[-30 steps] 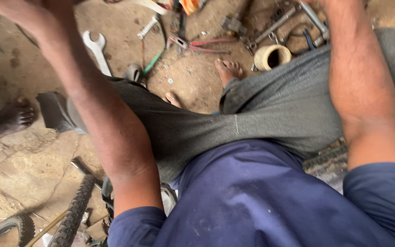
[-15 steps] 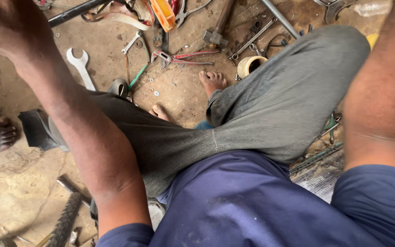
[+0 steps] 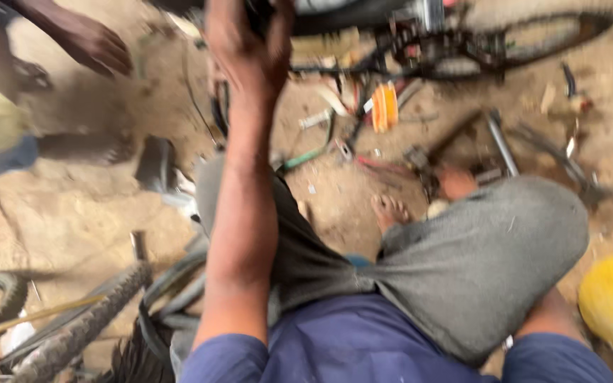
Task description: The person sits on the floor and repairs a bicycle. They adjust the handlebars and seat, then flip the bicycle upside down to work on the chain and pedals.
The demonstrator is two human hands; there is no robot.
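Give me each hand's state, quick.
Left hand: raised, fingers gripping a dark bicycle part.
Right hand: out of view; only the upper arm shows.

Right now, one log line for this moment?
left hand gripping bicycle frame | right hand out of view | orange reflector on ground

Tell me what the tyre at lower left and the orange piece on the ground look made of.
Tyre: likely black rubber, matte and dusty, with a knobbly tread. Orange piece: probably plastic, judging by its bright even colour and ribbed face; motion blur leaves this open. The left hand reaches up to the dark bicycle part above.
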